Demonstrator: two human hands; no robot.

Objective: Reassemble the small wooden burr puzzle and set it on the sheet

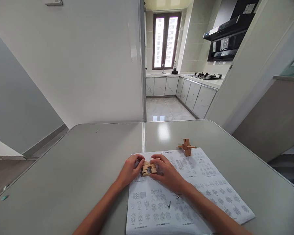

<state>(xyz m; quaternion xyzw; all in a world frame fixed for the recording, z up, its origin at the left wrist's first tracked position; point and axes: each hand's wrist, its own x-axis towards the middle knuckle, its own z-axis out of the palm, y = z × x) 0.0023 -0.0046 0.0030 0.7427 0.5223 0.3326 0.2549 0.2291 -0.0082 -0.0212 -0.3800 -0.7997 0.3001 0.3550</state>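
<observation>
A small light-coloured wooden block puzzle [145,172] lies on the printed sheet, its pieces set around a gap in the middle. One piece carries a dark numeral that looks like a 3. My left hand [131,168] pinches the puzzle's left side, thumb and curled fingers against it. From the right, my right hand [168,173] grips it, with fingers over the far edge and thumb at the near edge. Beneath both hands spreads the white instruction sheet [159,195], printed with rows of puzzle diagrams and a few handwritten check marks.
A reddish-brown wooden burr puzzle [187,147] with crossing sticks stands at the sheet's far edge. The grey-green table [63,182] has a seam down its middle. Beyond it, a doorway opens on a kitchen with cabinets [159,86] and a gas stove [207,76].
</observation>
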